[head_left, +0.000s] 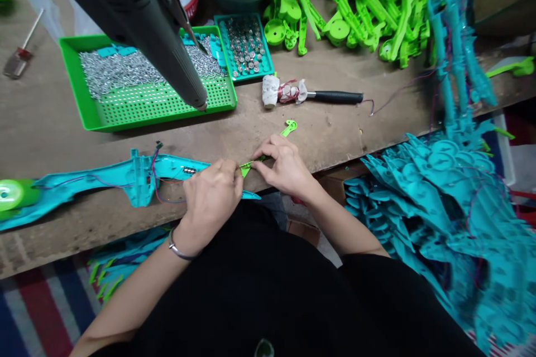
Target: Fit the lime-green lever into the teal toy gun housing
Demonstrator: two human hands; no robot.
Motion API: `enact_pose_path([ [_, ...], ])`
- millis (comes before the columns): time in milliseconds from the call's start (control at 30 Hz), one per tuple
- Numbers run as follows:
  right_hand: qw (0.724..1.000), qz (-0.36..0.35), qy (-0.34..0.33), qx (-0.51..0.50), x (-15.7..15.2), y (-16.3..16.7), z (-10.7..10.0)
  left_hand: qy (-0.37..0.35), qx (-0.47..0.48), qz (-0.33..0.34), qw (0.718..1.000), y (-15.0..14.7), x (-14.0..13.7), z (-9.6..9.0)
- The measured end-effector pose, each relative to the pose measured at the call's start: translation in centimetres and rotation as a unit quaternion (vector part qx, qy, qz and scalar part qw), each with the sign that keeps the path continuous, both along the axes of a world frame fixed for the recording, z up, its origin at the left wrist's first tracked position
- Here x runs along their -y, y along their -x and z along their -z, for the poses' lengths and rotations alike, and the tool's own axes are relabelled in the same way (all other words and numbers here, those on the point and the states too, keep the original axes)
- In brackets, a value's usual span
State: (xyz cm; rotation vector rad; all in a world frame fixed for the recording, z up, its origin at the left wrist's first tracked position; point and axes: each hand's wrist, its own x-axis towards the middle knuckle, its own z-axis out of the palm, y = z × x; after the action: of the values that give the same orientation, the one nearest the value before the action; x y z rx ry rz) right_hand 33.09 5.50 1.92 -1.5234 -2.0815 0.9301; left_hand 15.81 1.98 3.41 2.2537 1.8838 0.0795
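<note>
A long teal plastic shell [104, 181] with red and blue wires lies along the front of the wooden bench [50, 117]. My left hand [211, 198] rests on its right end, fingertips pinched at a thin green plastic lever [288, 129]. My right hand [285, 167] grips the same green lever from the right, where it meets the shell. The lever's round end points away toward the back right. A green wheel [10, 195] sits at the shell's far left end.
A dark hanging power screwdriver [142, 17] reaches down over a green tray of screws [146, 103]. A teal tray of button cells [245, 47], a wrapped soldering iron [310, 96], green parts [355, 5] and teal shells [439, 201] surround the spot.
</note>
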Motion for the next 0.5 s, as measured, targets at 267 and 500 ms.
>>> enact_pose_path([
  [267,1.000,0.004,-0.004,0.010,0.3,0.5,-0.1,0.049,-0.027,0.039,0.998,-0.1,-0.7,-1.2],
  [500,0.998,0.030,-0.006,0.050,1.0,1.5,0.2,0.054,-0.014,0.040,0.998,0.4,-0.6,-1.0],
])
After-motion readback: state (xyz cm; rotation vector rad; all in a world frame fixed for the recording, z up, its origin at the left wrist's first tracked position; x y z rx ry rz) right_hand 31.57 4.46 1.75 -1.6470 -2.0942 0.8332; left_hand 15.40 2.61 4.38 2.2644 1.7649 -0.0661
